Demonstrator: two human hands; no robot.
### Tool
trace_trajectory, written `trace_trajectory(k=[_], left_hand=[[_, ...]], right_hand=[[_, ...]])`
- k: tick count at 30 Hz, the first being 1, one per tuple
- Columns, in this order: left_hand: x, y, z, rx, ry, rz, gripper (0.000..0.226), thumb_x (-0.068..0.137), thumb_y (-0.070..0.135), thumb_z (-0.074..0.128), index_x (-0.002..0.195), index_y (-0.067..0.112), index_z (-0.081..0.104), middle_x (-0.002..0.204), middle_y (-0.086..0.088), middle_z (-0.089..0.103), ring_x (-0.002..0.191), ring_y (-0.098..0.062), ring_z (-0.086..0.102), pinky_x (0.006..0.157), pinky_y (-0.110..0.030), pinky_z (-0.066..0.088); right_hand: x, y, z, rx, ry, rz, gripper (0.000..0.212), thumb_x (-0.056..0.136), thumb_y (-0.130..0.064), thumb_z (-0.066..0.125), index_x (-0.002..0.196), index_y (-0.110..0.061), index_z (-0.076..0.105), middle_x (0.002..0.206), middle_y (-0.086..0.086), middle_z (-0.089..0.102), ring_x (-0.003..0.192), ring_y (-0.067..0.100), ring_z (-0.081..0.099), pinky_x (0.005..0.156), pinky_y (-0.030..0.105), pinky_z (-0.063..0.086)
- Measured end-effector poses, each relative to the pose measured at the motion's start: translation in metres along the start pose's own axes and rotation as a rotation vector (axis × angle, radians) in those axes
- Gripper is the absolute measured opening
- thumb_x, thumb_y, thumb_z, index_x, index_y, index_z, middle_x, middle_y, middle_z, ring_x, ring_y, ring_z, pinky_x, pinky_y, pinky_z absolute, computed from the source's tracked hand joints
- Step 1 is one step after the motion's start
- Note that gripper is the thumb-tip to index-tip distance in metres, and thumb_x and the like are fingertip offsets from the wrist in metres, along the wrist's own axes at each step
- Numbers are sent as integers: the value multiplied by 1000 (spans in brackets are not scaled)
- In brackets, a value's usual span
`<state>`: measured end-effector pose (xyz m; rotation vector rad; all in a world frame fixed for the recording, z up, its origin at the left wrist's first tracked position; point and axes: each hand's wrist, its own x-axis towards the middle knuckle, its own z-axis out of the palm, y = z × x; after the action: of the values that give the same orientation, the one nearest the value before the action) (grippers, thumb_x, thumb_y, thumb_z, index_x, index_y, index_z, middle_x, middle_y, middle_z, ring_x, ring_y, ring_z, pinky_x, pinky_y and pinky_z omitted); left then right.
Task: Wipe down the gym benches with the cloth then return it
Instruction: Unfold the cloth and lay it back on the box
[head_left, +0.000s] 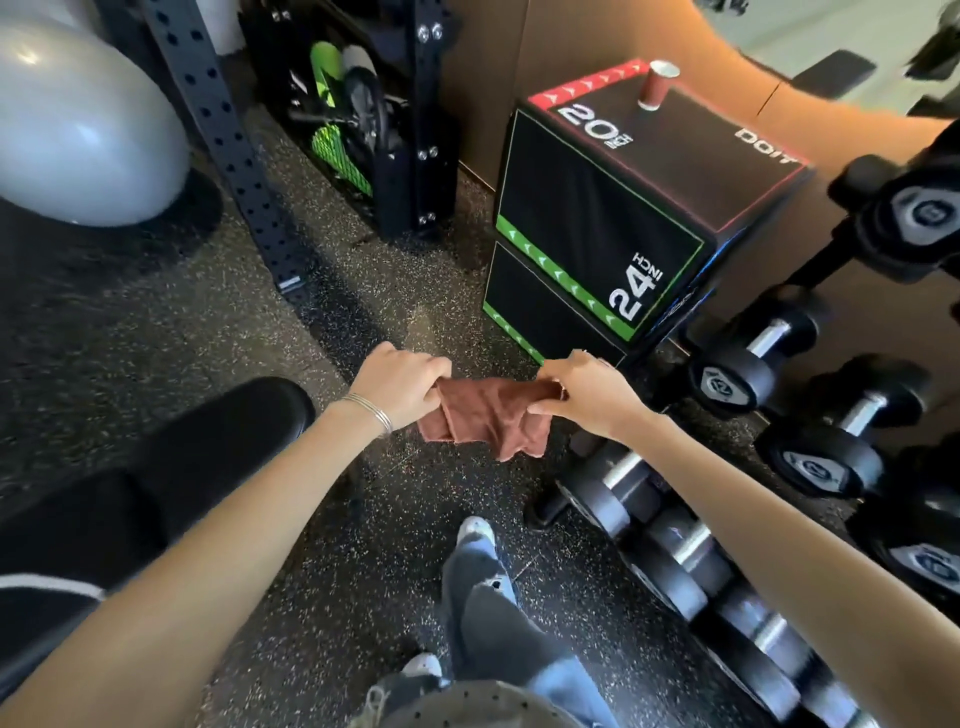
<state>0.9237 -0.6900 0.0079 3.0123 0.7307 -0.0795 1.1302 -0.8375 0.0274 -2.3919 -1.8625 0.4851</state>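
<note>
**Cloth held taut between both hands, above the floor**

The rust-brown cloth (488, 415) hangs in the air in front of the person, over the speckled rubber floor (363, 545). It touches no surface. The left hand (400, 384) pinches its left top edge with curled fingers. The right hand (587, 389) pinches the right top edge between thumb and fingers. The hands are set apart, so the top edge is drawn fairly straight while the lower part droops in uneven folds.

The step looks like squaring or folding the cloth. Whether that is in readiness for wiping or for putting it back, I cannot tell.

To do it well, keep both pinches at the corners and pull lightly until the sagging folds drop flat. Then bring the corners together for a neat pad, which should give a broad, even face for wiping and keep loose ends from trailing.

The black padded bench (208, 447) lies at lower left, just beside the left forearm. Ahead on the right stands a black plyo box (597, 228) with a paper cup (657, 85) upright on top. Racked dumbbells (737, 374) run along the right, close below the right arm. A grey exercise ball (78, 130) sits far left.
</note>
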Motion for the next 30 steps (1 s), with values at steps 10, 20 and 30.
trace_trajectory(k=[10, 20, 30], left_hand=[[165, -43, -11, 71, -46, 42, 24, 92, 32, 44, 113, 29, 55, 110, 9, 63, 101, -14, 60, 90, -34, 37], [321, -68, -12, 27, -42, 210, 23, 89, 31, 47, 110, 26, 57, 106, 6, 64, 99, -18, 61, 85, -34, 37], [494, -113, -34, -4, -85, 407, 25, 89, 28, 47, 111, 28, 59, 106, 2, 66, 100, -23, 62, 83, -34, 38]], right_hand=[[121, 82, -46, 20, 78, -62, 24, 85, -36, 66, 98, -17, 62, 86, -4, 58, 95, 21, 52, 77, 34, 41], [215, 161, -79, 66, 136, 221, 22, 79, -28, 64, 99, -18, 62, 100, 2, 62, 101, 24, 54, 72, 30, 40], [306, 206, -112, 277, 251, 524, 17, 85, -25, 65, 98, -14, 62, 99, 3, 64, 93, 25, 58, 74, 35, 47]])
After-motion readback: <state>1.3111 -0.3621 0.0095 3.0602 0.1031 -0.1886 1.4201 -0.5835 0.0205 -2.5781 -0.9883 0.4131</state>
